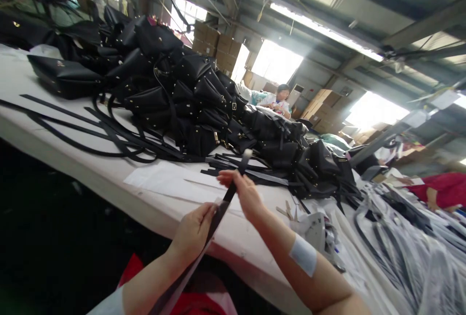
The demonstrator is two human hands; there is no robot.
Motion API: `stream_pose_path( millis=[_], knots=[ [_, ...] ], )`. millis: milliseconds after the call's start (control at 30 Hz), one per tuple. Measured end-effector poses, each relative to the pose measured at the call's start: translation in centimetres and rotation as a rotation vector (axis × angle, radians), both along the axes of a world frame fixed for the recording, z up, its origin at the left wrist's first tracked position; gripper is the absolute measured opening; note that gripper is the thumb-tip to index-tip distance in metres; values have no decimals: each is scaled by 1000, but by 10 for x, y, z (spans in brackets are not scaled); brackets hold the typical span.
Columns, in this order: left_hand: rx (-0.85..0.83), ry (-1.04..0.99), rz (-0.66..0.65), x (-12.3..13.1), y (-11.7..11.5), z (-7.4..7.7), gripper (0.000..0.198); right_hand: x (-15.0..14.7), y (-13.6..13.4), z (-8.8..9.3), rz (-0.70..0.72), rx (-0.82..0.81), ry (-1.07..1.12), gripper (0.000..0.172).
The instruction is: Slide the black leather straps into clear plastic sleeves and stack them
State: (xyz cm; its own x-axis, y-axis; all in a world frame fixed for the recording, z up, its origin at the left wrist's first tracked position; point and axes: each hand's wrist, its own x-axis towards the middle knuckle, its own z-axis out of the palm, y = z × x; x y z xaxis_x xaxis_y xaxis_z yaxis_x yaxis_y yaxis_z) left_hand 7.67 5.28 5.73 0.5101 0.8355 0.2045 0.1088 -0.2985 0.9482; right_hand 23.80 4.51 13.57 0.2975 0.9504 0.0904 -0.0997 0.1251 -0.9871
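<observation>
A long black strap [230,192] runs diagonally up from my lap, over the table's front edge, to a pale tip above my fingers. My left hand [195,231] grips it lower down, thumb on top. Higher up, near the strap's end, my right hand [248,194] has its fingers bent around it. A clear or whitish film seems to lie along the strap's lower part. White sheets [171,179] lie flat on the table behind my hands, beside more black straps [222,163].
Black bags [196,96] with gold fittings are heaped across the back of the white table [51,133]. Loose straps [120,138] curl at the left. Right of my arm are a pale device [315,230] and wrapped straps [400,247]. A person [280,101] is behind the heap; a red sleeve [442,189] shows far right.
</observation>
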Motion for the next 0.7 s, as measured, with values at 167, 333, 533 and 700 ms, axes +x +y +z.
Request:
stream_pose_path(
  millis=[167, 333, 533, 700],
  knots=[
    [105, -42, 139, 15, 15, 26, 31, -5, 5, 5, 71, -42, 17, 50],
    [285, 7, 105, 18, 17, 22, 26, 37, 21, 56, -141, 47, 181, 44],
    [89, -119, 90, 27, 21, 57, 37, 5, 8, 36, 117, 50, -16, 47],
    [269, -103, 204, 28, 22, 64, 32, -1, 6, 38, 128, 77, 60, 47]
  ],
)
